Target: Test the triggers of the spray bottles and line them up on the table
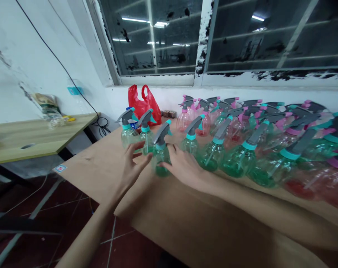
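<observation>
The table (96, 163) is crowded on its right side by other bottles (237, 162), and a red bag (150, 109) is seen near the wall. The green bottle (161, 172) is stood upright on the table, between the hands. The right hand (187, 167) is curved at its side, thumb across the front; whether it is gripped or merely touched cannot be told. The left hand (131, 167) is held open just beside it, fingers loosely bent.

Thin, clear plastic is suggested: likely light, smooth, a little slippery, and easily dented if squeezed. The rounded body is best taken from both sides, low down. By the grey head (161, 134), tipping or an accidental trigger pull could be caused. The teal collar (159, 146) is judged stiffer, but narrower to hold.
</observation>
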A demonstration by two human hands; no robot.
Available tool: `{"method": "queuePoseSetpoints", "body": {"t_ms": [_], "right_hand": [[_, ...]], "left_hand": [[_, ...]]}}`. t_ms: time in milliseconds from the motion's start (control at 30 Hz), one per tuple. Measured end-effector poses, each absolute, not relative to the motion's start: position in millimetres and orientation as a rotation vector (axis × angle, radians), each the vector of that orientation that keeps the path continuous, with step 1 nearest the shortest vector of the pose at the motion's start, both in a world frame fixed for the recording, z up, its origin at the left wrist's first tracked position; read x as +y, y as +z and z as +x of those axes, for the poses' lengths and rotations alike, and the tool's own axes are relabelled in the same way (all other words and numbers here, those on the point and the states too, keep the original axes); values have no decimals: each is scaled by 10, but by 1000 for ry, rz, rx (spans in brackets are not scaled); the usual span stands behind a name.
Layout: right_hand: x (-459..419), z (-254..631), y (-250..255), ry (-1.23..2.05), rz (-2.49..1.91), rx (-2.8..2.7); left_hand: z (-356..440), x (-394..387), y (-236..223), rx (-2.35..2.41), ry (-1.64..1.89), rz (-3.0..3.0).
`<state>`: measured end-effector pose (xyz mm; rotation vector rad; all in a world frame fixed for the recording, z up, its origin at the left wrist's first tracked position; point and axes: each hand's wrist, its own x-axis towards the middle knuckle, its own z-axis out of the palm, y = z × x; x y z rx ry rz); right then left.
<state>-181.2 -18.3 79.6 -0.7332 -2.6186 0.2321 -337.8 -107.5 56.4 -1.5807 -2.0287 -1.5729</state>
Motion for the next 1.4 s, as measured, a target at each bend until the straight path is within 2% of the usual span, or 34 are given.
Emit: {"method": "queuePoseSetpoints", "body": {"t_ms": [167, 300, 500, 733, 900, 1167, 1400], "right_hand": [[-525, -1405, 734, 160, -606, -2675], [-686, -1065, 644, -67, -603, -2646], [-674, -609, 614, -236, -696, -2560], [-485, -107, 559, -263, -818, -2477], [-256, 374, 432, -74, -790, -2477], [194, 1293, -139, 345, -892, -2591], [271, 1504, -239, 459, -930, -2639]], "left_hand": [[-2875, -1143, 827, -2153, -1603, -1922], [-2485, -1140, 914, -2263, -1751, -2091], [-2051, -990, 900, -2103, -1751, -2258], [-1599, -581, 762, -1894, -1802, -2531], [-1258, -372, 765, -1817, -1873, -2688], [-996, -164, 839, -1866, -1696, -2759], [-915, -11, 904, -1770, -1690, -2841]]}}
